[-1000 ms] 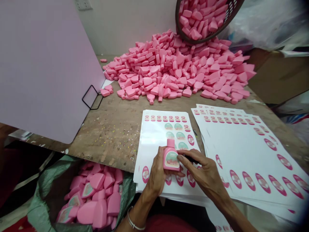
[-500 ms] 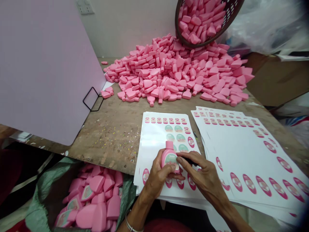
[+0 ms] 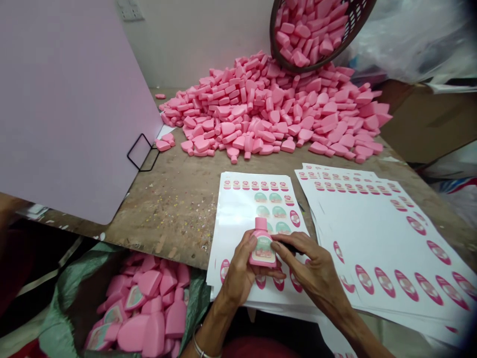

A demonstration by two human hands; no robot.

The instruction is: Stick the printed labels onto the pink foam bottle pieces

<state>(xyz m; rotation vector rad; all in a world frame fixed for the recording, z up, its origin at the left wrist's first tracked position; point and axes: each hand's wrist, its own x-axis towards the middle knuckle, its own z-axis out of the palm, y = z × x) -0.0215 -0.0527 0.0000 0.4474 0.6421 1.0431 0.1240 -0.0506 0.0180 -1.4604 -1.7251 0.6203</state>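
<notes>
Above a sheet of stickers, my left hand (image 3: 238, 271) is closed round a small pink bottle (image 3: 261, 224), which stands nearly upright with its neck up. A green and white label (image 3: 264, 247) covers the bottle's front, and my left thumb lies at its left edge. My right hand (image 3: 313, 268) is closed on a slim black tool (image 3: 292, 247), mostly hidden by the fingers. Its thumb and fingertips touch the right side of the label. Beneath both hands, the sticker sheet (image 3: 238, 219) bears green half-round, pink oval and small heart-marked stickers.
More partly used sticker sheets (image 3: 365, 233) overlap on the right. A large heap of unlabelled pink bottles (image 3: 261, 109) lies behind, below a tilted brown basket (image 3: 275, 49). At lower left is a green sack (image 3: 63, 308) of bottles, some labelled. A pale board (image 3: 74, 109) stands left.
My left thumb has moved up from the lower part of the label to its left edge, uncovering more of the label. My right hand has barely moved.
</notes>
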